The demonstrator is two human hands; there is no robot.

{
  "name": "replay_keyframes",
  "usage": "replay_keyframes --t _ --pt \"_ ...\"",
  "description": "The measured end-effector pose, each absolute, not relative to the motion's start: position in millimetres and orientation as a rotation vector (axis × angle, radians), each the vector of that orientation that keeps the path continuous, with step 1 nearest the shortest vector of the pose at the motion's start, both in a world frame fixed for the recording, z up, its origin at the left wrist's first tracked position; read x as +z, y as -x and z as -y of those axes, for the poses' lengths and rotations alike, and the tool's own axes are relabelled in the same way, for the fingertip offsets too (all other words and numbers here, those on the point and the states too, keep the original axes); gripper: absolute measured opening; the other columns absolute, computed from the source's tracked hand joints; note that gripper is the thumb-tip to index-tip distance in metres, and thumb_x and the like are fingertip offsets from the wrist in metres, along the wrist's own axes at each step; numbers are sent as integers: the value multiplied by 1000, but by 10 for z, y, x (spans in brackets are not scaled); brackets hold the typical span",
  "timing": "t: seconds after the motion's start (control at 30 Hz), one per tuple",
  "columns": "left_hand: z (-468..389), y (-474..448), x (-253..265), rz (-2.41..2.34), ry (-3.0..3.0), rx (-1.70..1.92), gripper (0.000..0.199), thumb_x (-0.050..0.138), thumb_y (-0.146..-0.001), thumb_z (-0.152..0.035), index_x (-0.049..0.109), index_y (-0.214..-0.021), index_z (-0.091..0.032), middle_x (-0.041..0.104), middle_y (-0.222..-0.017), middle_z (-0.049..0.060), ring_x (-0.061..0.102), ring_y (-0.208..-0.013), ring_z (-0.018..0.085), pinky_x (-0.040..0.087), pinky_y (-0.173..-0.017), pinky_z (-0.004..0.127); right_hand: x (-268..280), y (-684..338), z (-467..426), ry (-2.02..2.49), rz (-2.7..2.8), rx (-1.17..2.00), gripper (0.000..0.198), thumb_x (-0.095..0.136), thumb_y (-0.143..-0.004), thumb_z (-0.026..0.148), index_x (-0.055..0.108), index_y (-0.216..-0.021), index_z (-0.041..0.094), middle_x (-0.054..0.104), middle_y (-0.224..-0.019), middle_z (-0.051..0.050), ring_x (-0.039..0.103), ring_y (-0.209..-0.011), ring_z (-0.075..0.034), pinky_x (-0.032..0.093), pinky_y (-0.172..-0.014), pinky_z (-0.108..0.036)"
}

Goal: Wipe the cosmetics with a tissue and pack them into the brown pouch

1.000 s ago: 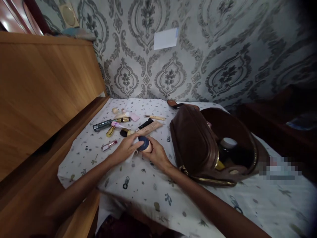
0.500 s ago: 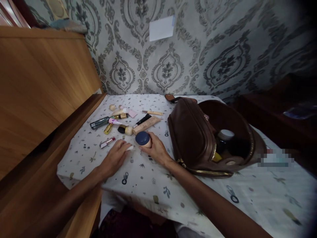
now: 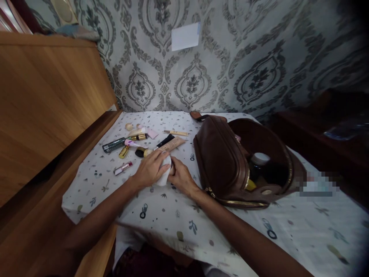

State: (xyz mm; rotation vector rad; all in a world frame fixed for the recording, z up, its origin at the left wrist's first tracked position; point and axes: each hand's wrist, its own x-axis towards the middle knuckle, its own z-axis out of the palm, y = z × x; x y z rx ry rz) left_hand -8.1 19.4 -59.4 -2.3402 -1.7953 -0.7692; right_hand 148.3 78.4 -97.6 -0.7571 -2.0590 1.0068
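Note:
My left hand [image 3: 150, 168] is closed on a white wipe [image 3: 163, 177] and presses it over the top of a small round container [image 3: 172, 168]. My right hand [image 3: 183, 179] grips that container from the right, fingers wrapped round its side. The wipe and my left fingers hide most of its dark blue lid. Just beyond my hands lie a beige squeeze tube [image 3: 173, 144], a black tube [image 3: 165, 141] and a short brush [image 3: 140, 152] with a black handle. A lip gloss tube [image 3: 123, 168] rests left of my left hand.
An unzipped brown leather bag [image 3: 220, 154] stands at right, with a white-capped bottle [image 3: 260, 158] inside. Farther left are a dark green tube [image 3: 114, 145], a small gold bottle [image 3: 123, 151] and a thin beige tube [image 3: 176, 133]. A wooden cabinet [image 3: 54, 77] borders the patterned cloth [image 3: 161, 215].
My left hand has moved right and up, bringing the wipe onto the container's dark blue lid, which was uncovered before. My right hand keeps its grip. The view has shifted slightly.

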Motion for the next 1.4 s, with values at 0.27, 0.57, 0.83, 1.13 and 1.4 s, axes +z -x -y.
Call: replay_keyframes --t 0.27,0.57,0.83,1.13,1.4 --pt "-164 67 -599 2101 2320 -742 52 55 -91 -55 51 -126 -16 61 -123 13 60 -113 31 50 -92 41 -939 -1500 -743 763 2047 990 43 56 -77 17 60 -119 13 70 -109 -13 65 -92 -24 51 -85 -36" --pt "-110 103 -609 2216 2338 -1078 56 59 -85 -61 52 -117 -16 64 -111 12 61 -103 31 47 -85 39 -994 -1473 -769 727 1779 1322 48 67 -68 21 49 -113 22 69 -107 -7 65 -99 -22 50 -88 -35" --pt "-104 192 -618 1991 2376 -1587 65 53 -79 -77 55 -102 -15 61 -87 4 56 -77 21 41 -69 30 -816 -1501 -706 492 1420 1953 57 87 -57 26 58 -106 23 69 -104 -1 64 -92 -19 49 -82 -29" --pt "-104 192 -631 1965 2362 -1836 67 51 -80 -79 54 -101 -15 56 -84 2 50 -75 17 40 -69 28 -725 -1480 -611 392 1015 2187 36 85 -69 39 68 -96 22 66 -88 1 59 -75 -13 48 -67 -24" --pt "-115 192 -638 1825 2464 -2033 68 52 -81 -77 56 -108 -15 58 -93 5 53 -82 20 43 -74 29 -680 -1494 -606 429 916 2273 34 85 -67 41 65 -87 22 62 -81 2 56 -70 -11 47 -60 -22"
